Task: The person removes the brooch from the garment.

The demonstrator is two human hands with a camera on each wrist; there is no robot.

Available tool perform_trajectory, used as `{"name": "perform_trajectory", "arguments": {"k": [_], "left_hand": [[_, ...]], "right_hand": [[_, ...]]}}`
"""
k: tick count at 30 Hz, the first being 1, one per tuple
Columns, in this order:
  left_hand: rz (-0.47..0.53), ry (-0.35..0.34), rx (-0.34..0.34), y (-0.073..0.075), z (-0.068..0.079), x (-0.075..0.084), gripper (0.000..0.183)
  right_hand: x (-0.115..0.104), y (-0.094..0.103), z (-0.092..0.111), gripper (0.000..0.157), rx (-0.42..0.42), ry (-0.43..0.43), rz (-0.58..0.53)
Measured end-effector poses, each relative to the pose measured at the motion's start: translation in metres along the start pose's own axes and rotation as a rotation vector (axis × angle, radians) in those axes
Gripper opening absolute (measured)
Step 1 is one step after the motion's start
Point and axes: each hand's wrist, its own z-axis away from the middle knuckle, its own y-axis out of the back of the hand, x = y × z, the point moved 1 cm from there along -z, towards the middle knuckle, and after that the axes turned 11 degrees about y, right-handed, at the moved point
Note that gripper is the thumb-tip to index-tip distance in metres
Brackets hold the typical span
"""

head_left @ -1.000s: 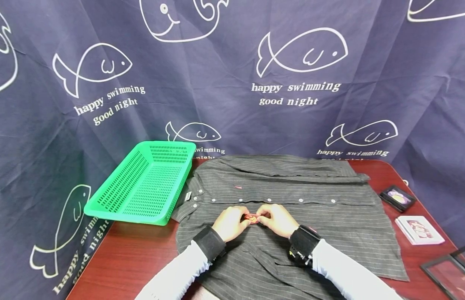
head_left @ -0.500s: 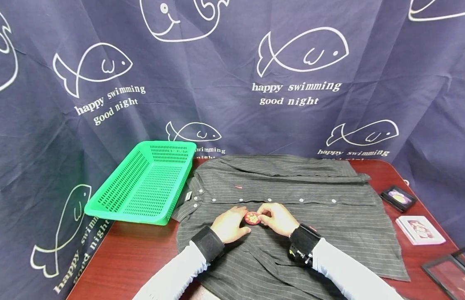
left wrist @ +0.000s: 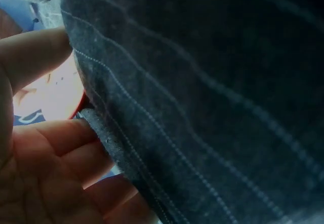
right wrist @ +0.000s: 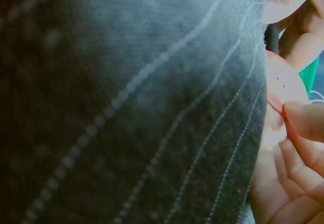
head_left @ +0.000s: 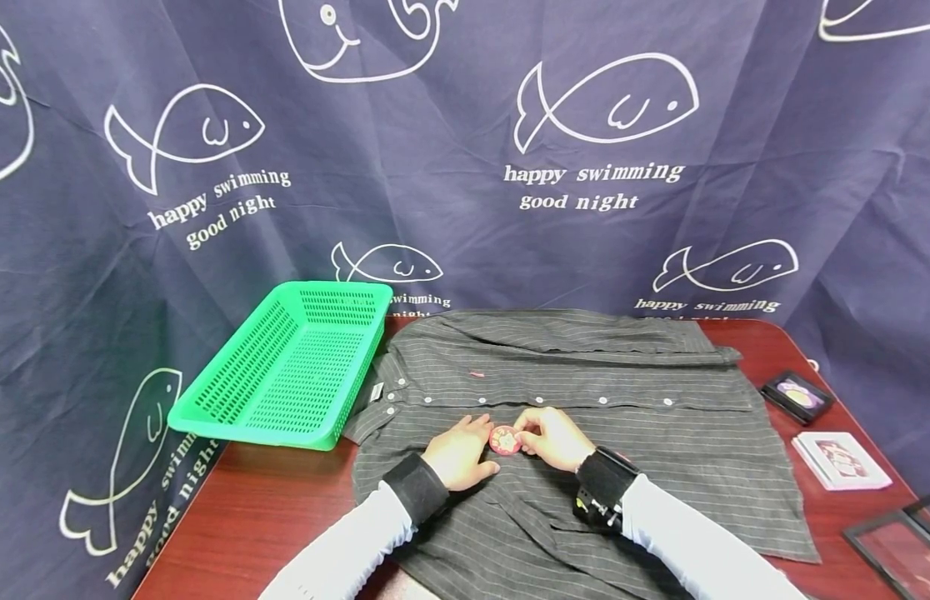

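A small round red badge [head_left: 504,440] with a pale figure on its face is over the dark grey pinstriped shirt [head_left: 682,475]. My right hand [head_left: 557,440] pinches the badge's right edge between thumb and finger. In the right wrist view the thumb [right wrist: 306,121] presses on the badge's rim. On the badge's other side, my left hand [head_left: 456,457] rests on the shirt with fingers extended and thumb spread. Part of the badge [left wrist: 63,95] appears bright between thumb and fingers in the left wrist view. Whether the left fingertips touch it, I cannot tell.
A green perforated basket [head_left: 285,375] stands at the left of the red-brown table [head_left: 277,492]. To the right lie a dark box [head_left: 797,397], a stack of white cards [head_left: 840,460] and a dark-framed flat object [head_left: 903,550]. A fish-print curtain [head_left: 450,192] hangs behind.
My left thumb and fingers have let go of the badge's left side and spread flatter on the shirt. The badge's face now tilts up more fully. My right hand keeps its pinch.
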Motion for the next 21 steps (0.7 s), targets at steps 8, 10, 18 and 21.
{"name": "perform_trajectory", "arguments": {"k": [8,10,18,21], "left_hand": [[-0.025,0.004,-0.020,0.0006,0.0020,0.0019,0.063],[-0.031,0.007,-0.018,0.0013,0.0024,0.0024,0.064],[-0.049,0.001,-0.009,-0.0021,0.0019,0.0013,0.063],[-0.059,-0.010,0.006,-0.0044,0.0008,0.0005,0.062]], "right_hand": [[0.0001,-0.0008,-0.0002,0.006,-0.023,-0.024,-0.051],[0.0001,-0.0010,0.0001,0.006,-0.031,-0.024,-0.066],[0.0005,-0.0019,-0.0002,0.005,-0.056,-0.032,-0.120],[-0.0003,-0.0014,-0.0002,0.006,-0.070,-0.034,-0.137]]}}
